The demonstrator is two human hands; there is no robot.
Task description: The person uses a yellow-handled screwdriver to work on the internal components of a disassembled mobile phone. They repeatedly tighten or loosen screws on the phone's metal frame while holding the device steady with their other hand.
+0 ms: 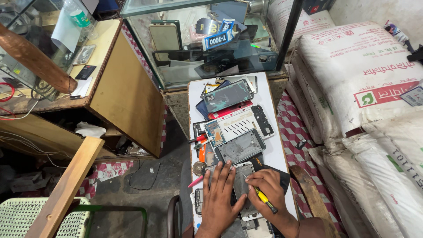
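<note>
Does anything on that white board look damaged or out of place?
Yes. The phones on the white board lie opened, overlapping in an untidy heap. The left hand presses one open phone while the right hand holds a yellow screwdriver.

At right I see white sacks (352,66) stacked, with red and green labels; a blue-white tube package (219,35) lies inside the glass case (145,48).
</note>
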